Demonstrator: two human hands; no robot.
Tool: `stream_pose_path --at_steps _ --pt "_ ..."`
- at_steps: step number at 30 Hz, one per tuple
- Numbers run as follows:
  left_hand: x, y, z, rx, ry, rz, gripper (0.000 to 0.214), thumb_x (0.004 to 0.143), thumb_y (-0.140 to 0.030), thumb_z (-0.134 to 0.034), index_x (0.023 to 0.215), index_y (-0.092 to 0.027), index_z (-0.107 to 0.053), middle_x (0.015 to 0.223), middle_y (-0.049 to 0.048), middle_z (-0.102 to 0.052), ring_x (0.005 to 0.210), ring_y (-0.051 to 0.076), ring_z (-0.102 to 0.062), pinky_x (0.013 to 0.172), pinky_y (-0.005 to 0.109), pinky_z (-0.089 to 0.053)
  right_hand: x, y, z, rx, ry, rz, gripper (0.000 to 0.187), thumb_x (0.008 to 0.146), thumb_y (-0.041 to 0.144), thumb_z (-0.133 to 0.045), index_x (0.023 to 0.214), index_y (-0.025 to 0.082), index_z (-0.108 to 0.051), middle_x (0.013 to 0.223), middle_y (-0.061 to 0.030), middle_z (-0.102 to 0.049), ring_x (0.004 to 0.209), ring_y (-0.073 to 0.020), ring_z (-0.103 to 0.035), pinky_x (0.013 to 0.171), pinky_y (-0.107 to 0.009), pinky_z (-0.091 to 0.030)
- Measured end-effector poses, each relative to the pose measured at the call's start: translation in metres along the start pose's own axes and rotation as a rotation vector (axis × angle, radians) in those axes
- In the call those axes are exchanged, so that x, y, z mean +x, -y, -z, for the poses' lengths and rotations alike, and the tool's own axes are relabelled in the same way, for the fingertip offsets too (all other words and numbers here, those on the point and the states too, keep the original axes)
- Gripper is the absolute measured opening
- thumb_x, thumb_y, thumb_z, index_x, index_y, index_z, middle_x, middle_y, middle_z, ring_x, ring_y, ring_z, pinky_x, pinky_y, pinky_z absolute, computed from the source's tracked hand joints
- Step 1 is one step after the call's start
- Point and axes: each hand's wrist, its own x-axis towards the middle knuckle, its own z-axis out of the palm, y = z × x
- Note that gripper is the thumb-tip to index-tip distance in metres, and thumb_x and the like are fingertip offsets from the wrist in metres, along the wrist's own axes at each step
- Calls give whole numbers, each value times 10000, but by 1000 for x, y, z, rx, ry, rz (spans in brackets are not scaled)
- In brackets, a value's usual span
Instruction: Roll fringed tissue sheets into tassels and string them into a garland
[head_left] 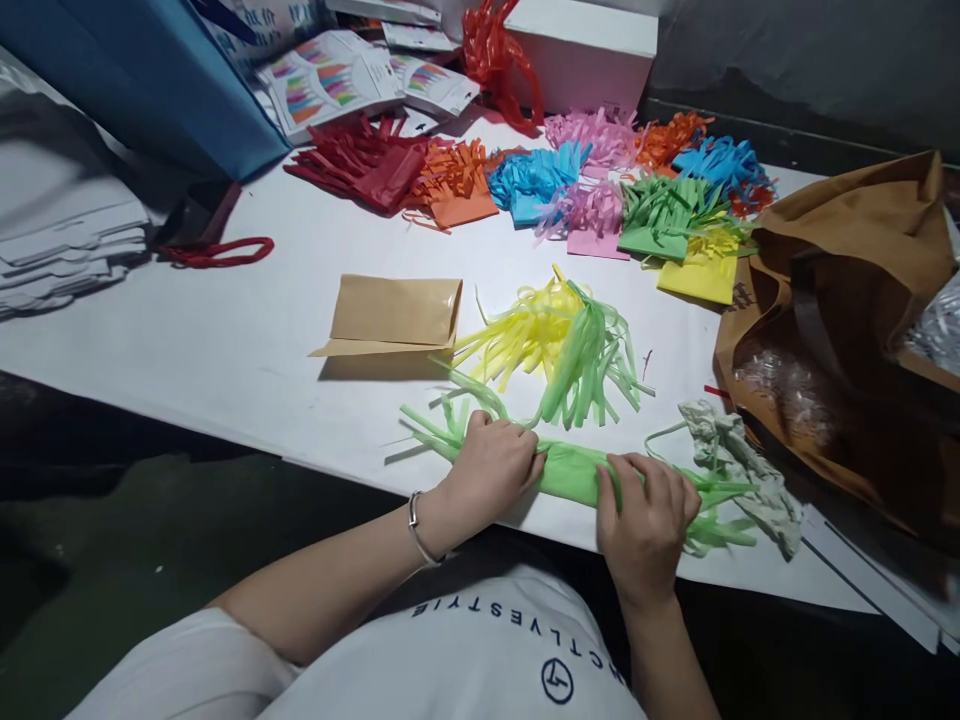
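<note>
A light green fringed tissue-paper tassel (570, 472) lies along the table's front edge, its cut strips spreading out at both ends. My left hand (496, 462) is closed on it left of the middle, with a metal bangle at the wrist. Farther right, my right hand (649, 510) grips the same paper, fingers curled over it and thumb at the near side. Just beyond my hands lie a yellow tassel (529, 325) and a finished-looking green tassel (581, 360), side by side and touching. A folded brown paper piece (397, 310) stands slightly open to their left.
Folded fringed tissue bundles in several colours, such as dark red (367, 165) and blue (536, 180), line the back. A brown bag (847, 230) stands right, near a crumpled pale cloth (742, 470). Printed packets (337, 80), a white box (581, 50) and a blue bag (165, 80) sit behind.
</note>
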Motion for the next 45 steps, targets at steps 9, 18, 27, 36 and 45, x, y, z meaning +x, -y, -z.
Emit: stream_pose_path --at_steps 9,18,27,36,45 --pt "-8 0 4 -30 -150 3 177 945 -241 -503 848 -161 -627 813 97 -692 776 255 -596 776 433 -374 -15 1 2 197 149 207 158 944 90 -554 1031 171 -659 940 -53 -737 957 -197 -665 1010 -419 -361" --pt "-28 7 -9 -126 -188 -379 203 939 -62 -479 975 -202 -622 960 39 -709 948 206 -580 1077 503 -275 -10 16 2 252 210 187 150 958 193 -576 1087 179 -650 1073 -71 -738 1091 -228 -643 1137 -503 -247" --pt "-29 15 -13 -226 -190 -372 247 925 -32 -464 1004 -207 -619 958 40 -726 894 197 -603 1034 476 -303 -30 -54 36 -57 79 13 169 909 148 -586 1042 188 -684 1231 -128 -687 1179 -332 -621 1094 -652 -311" --pt "-32 17 -16 -258 -195 -409 227 949 -69 -461 1017 -213 -622 961 38 -725 903 188 -602 1047 464 -287 -20 9 11 273 199 299 296 931 51 -517 1181 159 -629 1073 -107 -725 1065 -236 -651 978 -422 -481" --pt "-26 10 -6 -44 -205 -45 269 1011 -227 -444 812 -164 -613 832 70 -665 857 255 -543 878 469 -327 -13 1 0 44 258 37 211 1010 211 -473 827 189 -575 769 -42 -590 766 -209 -530 773 -375 -384"
